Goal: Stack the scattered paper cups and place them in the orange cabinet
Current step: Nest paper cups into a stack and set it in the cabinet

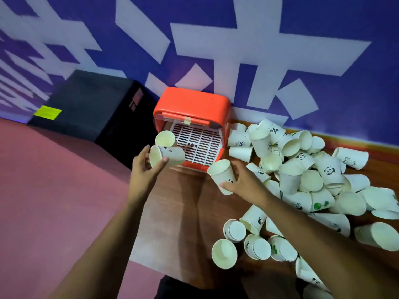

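Note:
The orange cabinet (194, 104) stands against the wall with its front open and a white slatted rack (195, 145) inside. My left hand (143, 167) grips a white paper cup (170, 155) lying sideways just in front of the cabinet's left side. Another cup (165, 138) stands upright right behind it. My right hand (244, 182) holds a second paper cup (222, 175), mouth up and tilted, in front of the cabinet's right corner. Several scattered paper cups (308, 180) lie in a heap on the floor to the right.
A black box (90, 104) with a yellow label sits left of the cabinet against the blue and white wall (259, 50). Wooden floor (190, 201) lies under my arms, pink floor (54, 190) to the left. More loose cups (254, 240) lie near my right forearm.

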Demonstrator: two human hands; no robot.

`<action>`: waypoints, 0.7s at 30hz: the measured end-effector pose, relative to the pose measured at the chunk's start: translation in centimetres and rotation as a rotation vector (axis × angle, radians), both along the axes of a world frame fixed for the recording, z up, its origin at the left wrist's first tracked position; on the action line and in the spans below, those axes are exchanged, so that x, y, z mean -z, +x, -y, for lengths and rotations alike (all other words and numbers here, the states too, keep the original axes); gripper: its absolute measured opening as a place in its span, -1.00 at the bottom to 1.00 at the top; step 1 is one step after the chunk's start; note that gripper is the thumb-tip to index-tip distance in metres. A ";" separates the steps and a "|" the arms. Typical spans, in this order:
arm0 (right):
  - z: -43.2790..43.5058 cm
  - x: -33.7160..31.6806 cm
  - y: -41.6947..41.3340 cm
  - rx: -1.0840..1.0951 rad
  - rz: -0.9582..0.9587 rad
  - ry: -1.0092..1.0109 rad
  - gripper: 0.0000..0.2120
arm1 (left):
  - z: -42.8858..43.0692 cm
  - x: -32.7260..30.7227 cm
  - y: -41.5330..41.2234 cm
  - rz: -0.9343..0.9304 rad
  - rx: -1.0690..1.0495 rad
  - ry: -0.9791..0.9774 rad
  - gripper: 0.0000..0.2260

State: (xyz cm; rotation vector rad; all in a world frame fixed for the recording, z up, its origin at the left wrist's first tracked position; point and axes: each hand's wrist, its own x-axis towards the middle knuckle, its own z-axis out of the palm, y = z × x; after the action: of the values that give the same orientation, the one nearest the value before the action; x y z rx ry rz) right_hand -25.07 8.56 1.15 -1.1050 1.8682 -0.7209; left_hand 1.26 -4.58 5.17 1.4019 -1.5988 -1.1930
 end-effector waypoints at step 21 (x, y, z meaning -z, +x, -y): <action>13.0 -0.4 11.7 0.458 0.183 -0.211 -0.31 | 15.8 5.3 0.2 0.354 0.624 -0.078 -0.30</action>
State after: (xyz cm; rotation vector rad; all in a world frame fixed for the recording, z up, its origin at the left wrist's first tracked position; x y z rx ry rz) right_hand -13.32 -4.42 1.50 -0.7053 1.9349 -1.2594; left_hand 1.41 -20.37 -0.15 1.1368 -2.4236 -1.2383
